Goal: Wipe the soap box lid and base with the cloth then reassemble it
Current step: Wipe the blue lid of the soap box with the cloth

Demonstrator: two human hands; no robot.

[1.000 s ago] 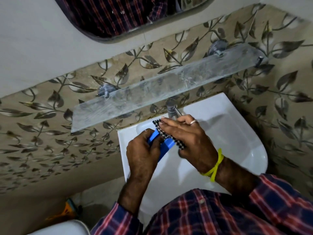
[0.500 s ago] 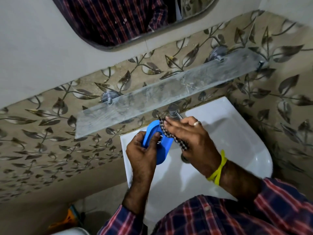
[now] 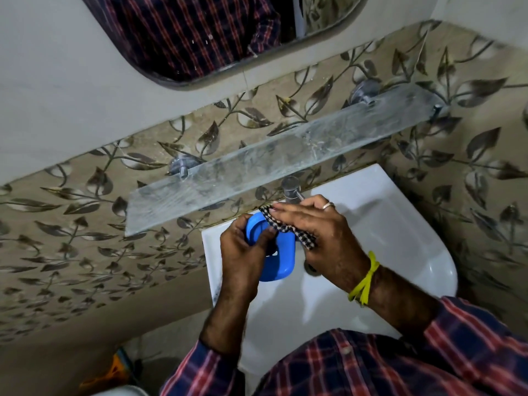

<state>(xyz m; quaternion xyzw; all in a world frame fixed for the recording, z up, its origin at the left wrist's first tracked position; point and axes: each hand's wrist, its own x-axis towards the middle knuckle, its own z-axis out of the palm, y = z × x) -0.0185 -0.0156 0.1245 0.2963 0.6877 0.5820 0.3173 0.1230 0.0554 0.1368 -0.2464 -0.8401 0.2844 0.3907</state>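
Observation:
A blue plastic soap box part [image 3: 281, 258] is held over the white sink [image 3: 400, 238], its hollow side facing me. My left hand [image 3: 243, 258] grips it by its left edge, thumb inside the hollow. My right hand [image 3: 320, 235] presses a black-and-white checked cloth [image 3: 288, 225] against the part's upper right edge, fingers laid flat over the cloth. Whether this piece is the lid or the base I cannot tell. No second blue piece is in view.
A chrome tap [image 3: 291, 190] stands at the sink's back edge, just behind my right fingers. A frosted glass shelf [image 3: 271, 161] juts out above the sink. A mirror [image 3: 214, 38] hangs higher on the leaf-patterned wall. An orange object [image 3: 114, 370] lies on the floor at lower left.
The blue part has turned in my left hand from edge-on to hollow side facing me. My right hand with the cloth has shifted to its upper right edge.

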